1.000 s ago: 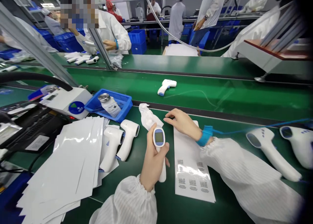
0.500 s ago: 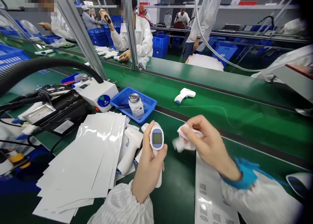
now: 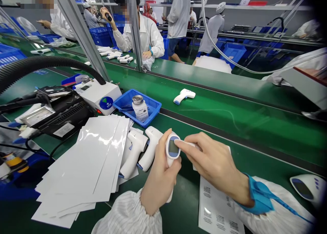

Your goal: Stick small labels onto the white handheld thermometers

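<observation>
My left hand [image 3: 159, 174] is wrapped round the handle of a white infrared thermometer [image 3: 168, 161], its blue-edged screen facing me. The fingers of my right hand [image 3: 213, 159] hold a white wipe [image 3: 192, 144], mostly hidden behind them. One right fingertip touches the thermometer's screen [image 3: 173, 147]. Left of my left hand, two more thermometers lie side by side, a nearer white one [image 3: 133, 152] and another [image 3: 150, 147]. Under my right forearm lies a sheet of printed labels [image 3: 212, 206].
A stack of white sheets [image 3: 84, 162] covers the left. Behind it stand a white box with a black hose [image 3: 98, 96] and a blue tray [image 3: 155, 113] holding a metal-capped bottle [image 3: 140, 109]. One thermometer [image 3: 184, 95] lies on the green belt, another [image 3: 306, 188] at right. A co-worker [image 3: 148, 33] sits opposite.
My right hand has moved left with the wipe, and its fingertip now meets the screen. The thermometer in my left hand has shifted slightly right. The thermometer on the belt appears further left.
</observation>
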Action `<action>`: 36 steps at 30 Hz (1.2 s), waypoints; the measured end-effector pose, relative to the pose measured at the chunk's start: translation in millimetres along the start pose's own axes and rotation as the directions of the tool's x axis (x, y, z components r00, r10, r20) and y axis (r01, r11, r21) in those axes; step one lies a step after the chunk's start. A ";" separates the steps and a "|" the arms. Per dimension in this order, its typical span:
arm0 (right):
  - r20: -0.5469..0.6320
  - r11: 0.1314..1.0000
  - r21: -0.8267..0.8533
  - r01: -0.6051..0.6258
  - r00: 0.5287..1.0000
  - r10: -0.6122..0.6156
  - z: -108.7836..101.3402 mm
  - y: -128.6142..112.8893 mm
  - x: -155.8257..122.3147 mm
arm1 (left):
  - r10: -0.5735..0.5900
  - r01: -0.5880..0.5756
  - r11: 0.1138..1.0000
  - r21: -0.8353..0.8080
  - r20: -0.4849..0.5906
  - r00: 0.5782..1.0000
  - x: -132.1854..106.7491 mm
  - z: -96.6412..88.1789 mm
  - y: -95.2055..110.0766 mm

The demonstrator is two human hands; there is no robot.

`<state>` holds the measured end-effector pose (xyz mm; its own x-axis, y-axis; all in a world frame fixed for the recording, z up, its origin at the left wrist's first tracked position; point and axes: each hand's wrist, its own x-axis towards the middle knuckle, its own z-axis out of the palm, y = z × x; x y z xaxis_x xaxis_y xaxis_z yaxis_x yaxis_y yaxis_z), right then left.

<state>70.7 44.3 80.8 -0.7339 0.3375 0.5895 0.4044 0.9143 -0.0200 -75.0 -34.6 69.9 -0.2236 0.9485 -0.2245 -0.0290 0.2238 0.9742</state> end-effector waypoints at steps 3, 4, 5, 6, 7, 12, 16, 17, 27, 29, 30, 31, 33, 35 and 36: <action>0.045 0.995 0.098 0.007 0.999 -0.012 -2.5 -10.2 -7.0 | 0.002 -0.002 1.000 -0.011 0.005 1.000 -0.6 0.9 1.0; 0.055 0.994 0.111 0.011 0.998 -0.017 -3.2 -12.4 -8.4 | -0.005 0.005 1.000 -0.026 0.006 1.000 -1.1 1.3 1.7; 0.061 0.994 0.111 0.015 0.998 -0.022 -4.0 -13.3 -9.1 | -0.017 0.018 0.999 -0.047 0.007 1.000 -1.8 1.8 2.5; 0.061 0.995 0.098 0.022 0.998 -0.028 -5.1 -13.1 -8.9 | -0.038 0.039 0.997 -0.071 0.012 0.999 -2.6 2.3 3.4; 0.060 0.996 0.079 0.031 0.998 -0.036 -6.3 -11.8 -8.1 | -0.064 0.066 0.993 -0.093 0.023 0.998 -3.6 2.9 4.4; 0.019 1.000 -0.004 0.014 1.000 -0.014 -11.8 1.7 -1.1 | -0.157 0.175 0.972 -0.156 0.123 0.980 -6.8 4.4 8.0; -0.032 0.960 0.231 -0.161 0.984 0.173 -5.9 15.5 7.5 | -0.177 0.199 0.967 -0.158 0.141 0.974 -6.4 1.5 11.7; -0.044 0.921 0.308 -0.237 0.964 0.263 -1.8 20.0 12.4 | -0.177 0.197 0.967 -0.159 0.131 0.975 -6.4 0.1 13.0; 0.100 0.883 0.353 -0.309 0.951 0.293 78.2 36.7 128.8 | -0.203 0.207 0.949 -0.237 0.040 0.978 -16.5 -24.2 16.2; 0.140 0.920 0.263 -0.291 0.955 0.262 94.6 33.6 150.3 | -0.212 0.214 0.942 -0.257 0.037 0.977 -18.6 -31.3 15.5; 0.151 0.932 0.231 -0.280 0.956 0.250 101.6 32.3 158.6 | -0.218 0.220 0.939 -0.264 0.036 0.975 -19.4 -34.9 15.0; 0.161 0.940 0.208 -0.269 0.958 0.239 107.4 31.2 165.2 | -0.227 0.228 0.936 -0.269 0.034 0.973 -20.0 -38.3 14.5; 0.186 0.955 0.163 -0.248 0.958 0.217 115.2 29.3 172.8 | -0.237 0.235 0.932 -0.276 0.024 0.971 -20.7 -44.6 13.2; 0.220 0.966 0.121 -0.230 0.955 0.200 117.9 27.9 173.6 | -0.238 0.231 0.929 -0.288 0.011 0.971 -20.9 -49.7 11.7; 0.234 0.969 0.108 -0.224 0.953 0.194 117.7 27.6 172.2 | -0.236 0.228 0.929 -0.293 0.007 0.972 -20.8 -51.6 10.9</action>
<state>-108.8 154.0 86.7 -0.7482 0.5513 0.3692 0.4972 0.8343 -0.2383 -121.0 -63.5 86.4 -0.2039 0.8703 -0.4484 -0.3631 0.3581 0.8602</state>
